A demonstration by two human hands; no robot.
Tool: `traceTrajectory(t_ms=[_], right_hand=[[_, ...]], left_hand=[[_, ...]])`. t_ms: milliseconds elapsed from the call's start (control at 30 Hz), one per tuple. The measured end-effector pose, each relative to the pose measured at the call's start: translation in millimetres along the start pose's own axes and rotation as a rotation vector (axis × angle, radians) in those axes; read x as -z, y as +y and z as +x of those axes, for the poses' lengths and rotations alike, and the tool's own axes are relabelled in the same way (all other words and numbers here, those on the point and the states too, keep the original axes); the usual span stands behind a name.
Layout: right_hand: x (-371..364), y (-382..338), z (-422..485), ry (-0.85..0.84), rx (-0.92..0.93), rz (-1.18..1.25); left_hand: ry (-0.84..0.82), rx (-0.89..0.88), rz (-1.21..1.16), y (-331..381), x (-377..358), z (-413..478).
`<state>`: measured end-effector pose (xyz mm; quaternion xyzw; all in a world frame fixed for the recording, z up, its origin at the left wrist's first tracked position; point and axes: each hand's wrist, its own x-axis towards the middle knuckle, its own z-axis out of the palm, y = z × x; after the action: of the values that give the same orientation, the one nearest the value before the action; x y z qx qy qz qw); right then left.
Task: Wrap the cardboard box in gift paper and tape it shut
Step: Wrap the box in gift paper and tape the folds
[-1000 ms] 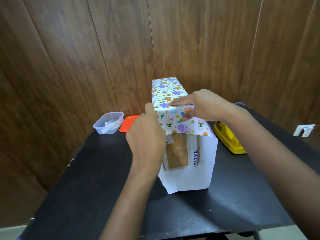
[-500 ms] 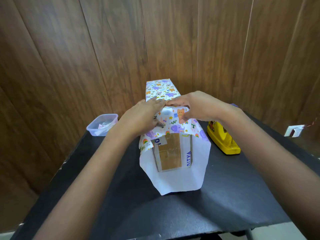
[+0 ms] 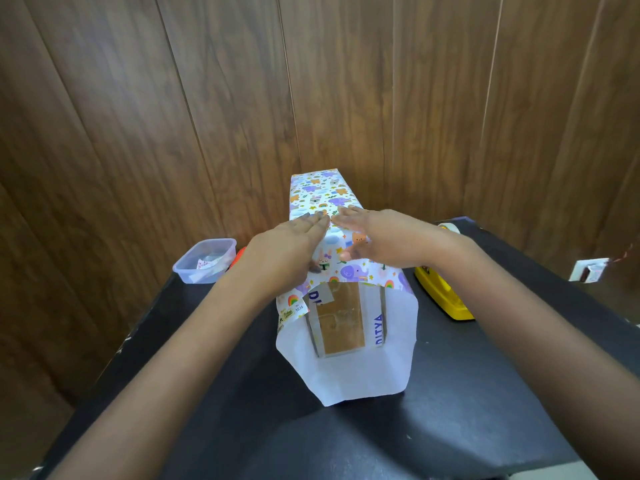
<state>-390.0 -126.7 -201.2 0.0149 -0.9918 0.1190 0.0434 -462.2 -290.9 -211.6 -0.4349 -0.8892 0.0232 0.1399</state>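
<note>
As left hand presses paper, right hand mirrors.

Left grip, right grip and forearms appear bare.

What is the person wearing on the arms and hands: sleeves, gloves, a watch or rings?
Nothing that shows. The left hand and the right hand are bare, with no gloves and no visible rings. The left forearm and the right forearm are uncovered to the picture's edge: no sleeve, watch or bracelet appears.
</note>
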Motion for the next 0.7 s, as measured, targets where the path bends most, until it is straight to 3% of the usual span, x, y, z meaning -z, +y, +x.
traceTrajectory(t_ms=[67,167,500,700], right_hand=[[-5.2,-4.2,-0.8,0.004,0.013,-0.187],[-5.0,-4.4,-2.9,0.014,-0.027,-0.257],[2.8,-2.4,-9.0,0.144,-0.072,-0.121],[-1.3,3.9,-8.5,0.135,-0.067,-0.015]], left_hand=[[0.017,-0.004,0.053,2.2,-2.3,-1.0],[0.025,-0.011,0.104,4.8,-2.4,-2.8],[0.063,-0.026,0.202,11.1,-1.3,-6.7],[0.110,-0.084,0.261,10.0,-5.6,-10.1]])
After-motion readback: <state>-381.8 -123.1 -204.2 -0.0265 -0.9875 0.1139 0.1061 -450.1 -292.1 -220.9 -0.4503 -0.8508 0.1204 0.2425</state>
